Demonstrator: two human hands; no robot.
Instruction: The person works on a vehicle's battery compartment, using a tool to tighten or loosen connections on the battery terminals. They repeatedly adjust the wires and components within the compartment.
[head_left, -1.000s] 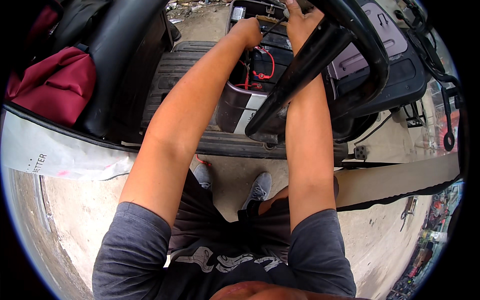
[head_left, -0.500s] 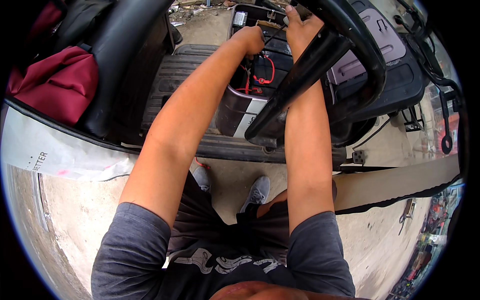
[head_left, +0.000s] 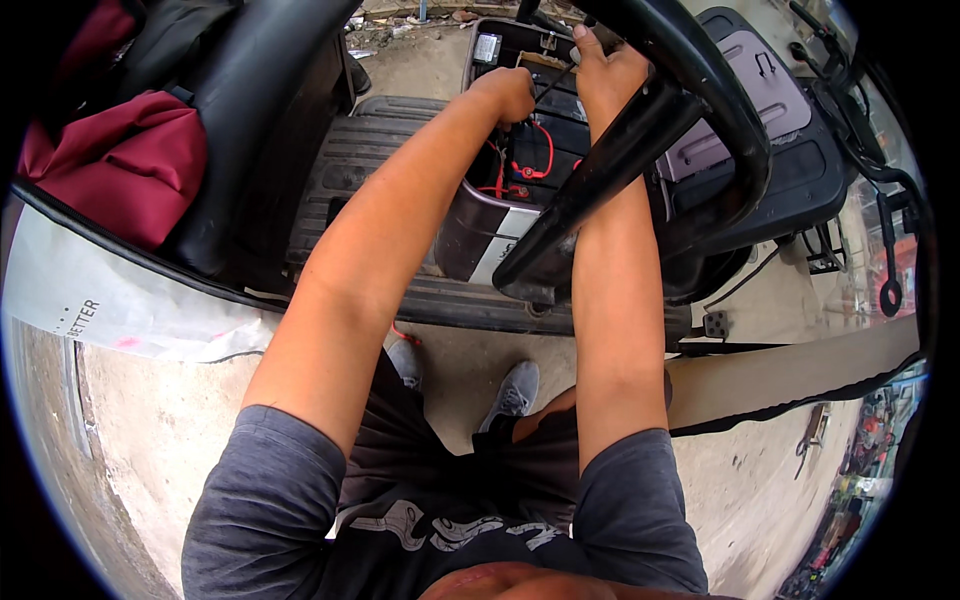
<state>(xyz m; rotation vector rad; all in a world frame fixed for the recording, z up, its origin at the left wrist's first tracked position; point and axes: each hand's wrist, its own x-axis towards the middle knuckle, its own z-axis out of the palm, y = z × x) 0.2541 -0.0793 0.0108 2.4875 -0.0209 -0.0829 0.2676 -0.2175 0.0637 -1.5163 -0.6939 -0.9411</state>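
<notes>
Head view: I see a black tubular frame (head_left: 602,183) slanting over a ribbed footboard (head_left: 350,160), where an open dark box (head_left: 468,240) holds black batteries (head_left: 567,132). Both hands stay above them; only the view has shifted slightly, so the handling looks unchanged. The left grip (head_left: 508,93) appears closed round a dark rod (head_left: 553,84); the right grip (head_left: 610,82), thumb raised, meets its far end, closure unclear. Below loops a red cable (head_left: 549,150).

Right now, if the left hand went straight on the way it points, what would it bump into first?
Probably the tan strip inside the open box, just ahead of the left hand in the picture. How deep it sits is hard to tell, so the hand might pass over it.
</notes>
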